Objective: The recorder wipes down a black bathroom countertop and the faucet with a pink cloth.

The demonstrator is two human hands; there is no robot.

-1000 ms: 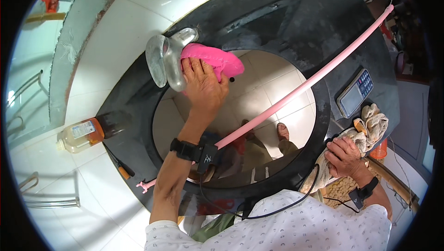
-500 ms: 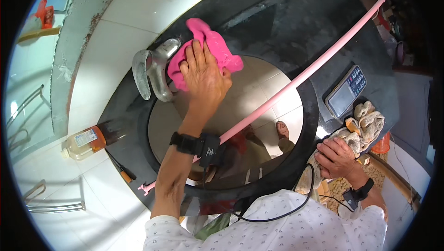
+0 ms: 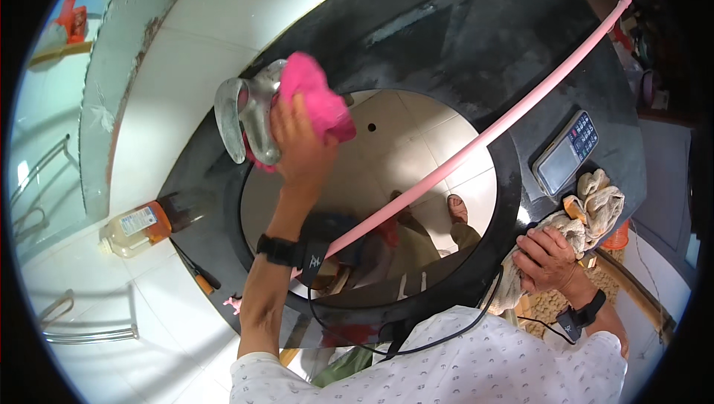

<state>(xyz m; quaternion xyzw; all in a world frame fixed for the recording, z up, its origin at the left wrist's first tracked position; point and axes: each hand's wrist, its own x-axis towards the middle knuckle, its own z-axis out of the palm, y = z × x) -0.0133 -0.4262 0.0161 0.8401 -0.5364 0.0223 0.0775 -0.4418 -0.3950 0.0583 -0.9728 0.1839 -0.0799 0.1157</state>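
Pink cloth (image 3: 316,99), bunched, pressed against metal faucet (image 3: 249,117).

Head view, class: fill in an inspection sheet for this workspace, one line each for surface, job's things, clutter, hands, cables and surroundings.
Surface: dark stone counter around a round mirror that reflects floor tiles and feet.
Job's things: pink cloth pressed against a chrome tap.
Clutter: calculator, beige rag, plastic bottle of amber liquid, pink rod lying across the mirror.
Hands: left hand holds the cloth on the tap; right hand rests on the rag.
Cables: black cable along the counter's near edge.
Surroundings: white wall tiles, metal rail.
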